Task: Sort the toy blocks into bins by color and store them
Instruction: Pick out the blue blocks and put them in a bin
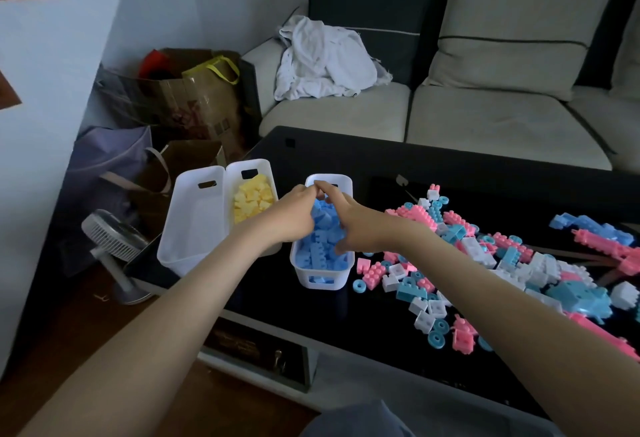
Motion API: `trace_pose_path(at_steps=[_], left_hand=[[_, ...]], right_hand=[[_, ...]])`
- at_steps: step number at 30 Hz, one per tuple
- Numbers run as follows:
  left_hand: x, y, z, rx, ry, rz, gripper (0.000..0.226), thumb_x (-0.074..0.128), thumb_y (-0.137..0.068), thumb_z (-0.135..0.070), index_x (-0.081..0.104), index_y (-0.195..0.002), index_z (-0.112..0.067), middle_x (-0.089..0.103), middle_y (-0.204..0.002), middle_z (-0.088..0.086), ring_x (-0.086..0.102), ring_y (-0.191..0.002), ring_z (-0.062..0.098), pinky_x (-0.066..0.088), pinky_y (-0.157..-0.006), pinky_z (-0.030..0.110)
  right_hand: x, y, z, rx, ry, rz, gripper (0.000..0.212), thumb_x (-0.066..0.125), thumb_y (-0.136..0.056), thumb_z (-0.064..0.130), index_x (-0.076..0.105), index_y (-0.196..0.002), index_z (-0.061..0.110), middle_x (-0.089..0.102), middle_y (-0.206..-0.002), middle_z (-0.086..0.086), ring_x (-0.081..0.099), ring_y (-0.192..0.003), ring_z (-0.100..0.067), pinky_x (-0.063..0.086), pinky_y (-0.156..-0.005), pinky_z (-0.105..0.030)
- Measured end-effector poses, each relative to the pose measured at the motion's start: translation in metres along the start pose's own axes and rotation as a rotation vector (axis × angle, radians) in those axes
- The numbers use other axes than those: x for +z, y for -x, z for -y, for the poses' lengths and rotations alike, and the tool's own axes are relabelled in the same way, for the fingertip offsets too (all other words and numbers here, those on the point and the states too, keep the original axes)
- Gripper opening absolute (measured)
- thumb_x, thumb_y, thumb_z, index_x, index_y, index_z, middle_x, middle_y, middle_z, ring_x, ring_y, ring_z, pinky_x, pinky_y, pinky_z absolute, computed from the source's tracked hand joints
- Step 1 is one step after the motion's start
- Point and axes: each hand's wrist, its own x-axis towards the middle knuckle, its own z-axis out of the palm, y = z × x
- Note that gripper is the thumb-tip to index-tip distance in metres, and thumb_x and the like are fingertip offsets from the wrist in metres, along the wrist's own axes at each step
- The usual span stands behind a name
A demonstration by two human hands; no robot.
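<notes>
Three white bins stand at the left end of the black table. The leftmost bin looks empty. The middle bin holds yellow blocks. The right bin is full of blue blocks. Both of my hands are over the blue bin. My left hand has curled fingers at the bin's far end, and what they hold is hidden. My right hand spreads its fingers over the blue blocks, its index finger touching my left fingertips. A loose pile of pink, white and blue blocks lies to the right.
Behind the table stands a sofa with a white cloth on it. Paper bags and a small fan stand on the floor to the left, close to the table's edge.
</notes>
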Motion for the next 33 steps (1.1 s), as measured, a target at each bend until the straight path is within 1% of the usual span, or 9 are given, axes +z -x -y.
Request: trace_pose_path(at_steps=[6,8,11,14,19,24,28,30,33], left_hand=[[0.002,-0.002,-0.002,-0.011,-0.005,-0.058,0.058,0.046,-0.089,0.004,0.033,-0.142,-0.015,0.028,-0.146,0.003,0.054,-0.114,0.018,0.044,-0.078,0.021],[0.000,-0.002,-0.004,-0.011,0.000,-0.065,0.061,0.047,-0.087,0.006,0.033,-0.142,-0.017,0.027,-0.147,0.003,0.052,-0.116,0.018,0.044,-0.077,0.022],[-0.002,0.000,-0.008,-0.014,0.006,-0.069,0.066,0.051,-0.084,0.006,0.033,-0.142,-0.019,0.025,-0.148,0.001,0.049,-0.119,0.018,0.044,-0.075,0.023],[-0.003,0.000,-0.009,-0.031,-0.020,-0.077,0.068,0.056,-0.083,0.005,0.032,-0.142,-0.020,0.026,-0.147,0.001,0.048,-0.118,0.018,0.043,-0.071,0.023],[0.001,-0.003,-0.016,-0.069,-0.039,-0.124,0.065,0.056,-0.084,0.002,0.034,-0.141,-0.020,0.032,-0.143,0.005,0.040,-0.125,0.021,0.045,-0.088,0.028],[0.025,-0.013,-0.060,0.132,-0.034,-0.165,0.050,0.050,-0.088,-0.008,0.040,-0.137,-0.013,0.036,-0.141,0.009,0.029,-0.131,0.025,0.030,-0.099,0.030],[0.049,-0.029,-0.107,0.257,-0.043,-0.149,0.049,0.046,-0.092,-0.014,0.036,-0.140,-0.012,0.035,-0.142,0.013,0.029,-0.129,0.031,0.028,-0.102,0.035],[0.062,-0.038,-0.130,0.340,0.001,-0.096,0.052,0.045,-0.093,-0.011,0.031,-0.143,-0.016,0.033,-0.143,0.013,0.032,-0.127,0.030,0.033,-0.097,0.034],[0.079,-0.047,-0.156,0.428,0.071,-0.020,0.058,0.043,-0.093,-0.007,0.026,-0.146,-0.022,0.035,-0.140,0.011,0.043,-0.118,0.029,0.036,-0.087,0.028]], right_hand=[[0.000,0.003,0.002,-0.012,0.010,-0.045,0.112,0.073,-0.075,0.006,-0.009,-0.143,0.041,0.028,-0.141,-0.004,0.052,-0.066,-0.007,0.045,-0.052,-0.016],[0.002,0.004,0.003,-0.018,-0.057,-0.081,0.110,0.076,-0.074,0.013,-0.005,-0.144,0.038,0.028,-0.140,-0.003,0.051,-0.079,-0.006,0.045,-0.065,-0.017],[0.007,0.005,0.004,0.013,-0.259,-0.169,0.097,0.073,-0.079,0.024,0.001,-0.144,0.034,0.032,-0.138,-0.007,0.049,-0.105,-0.017,0.043,-0.084,-0.027],[0.011,0.006,0.005,0.035,-0.366,-0.229,0.078,0.063,-0.087,0.029,0.008,-0.142,0.030,0.037,-0.132,-0.007,0.052,-0.097,-0.015,0.043,-0.080,-0.026],[0.003,0.017,0.001,-0.024,-0.255,-0.306,0.058,0.057,-0.092,0.027,0.023,-0.139,0.025,0.041,-0.129,-0.004,0.054,-0.093,-0.008,0.041,-0.066,-0.012],[-0.011,0.051,-0.035,0.010,-0.040,-0.356,0.052,0.057,-0.091,0.025,0.037,-0.138,0.018,0.044,-0.132,-0.004,0.042,-0.116,-0.014,0.037,-0.093,-0.025],[-0.028,0.091,-0.087,0.177,0.070,-0.380,0.044,0.055,-0.092,0.025,0.044,-0.133,0.015,0.046,-0.132,-0.006,0.041,-0.121,-0.020,0.035,-0.098,-0.029],[-0.040,0.115,-0.118,0.268,0.090,-0.423,0.043,0.056,-0.091,0.022,0.047,-0.132,0.012,0.047,-0.130,-0.009,0.043,-0.122,-0.024,0.034,-0.101,-0.031],[-0.059,0.154,-0.169,0.406,0.079,-0.516,0.042,0.053,-0.090,0.009,0.049,-0.131,0.009,0.049,-0.128,-0.013,0.051,-0.115,-0.025,0.035,-0.095,-0.024]])
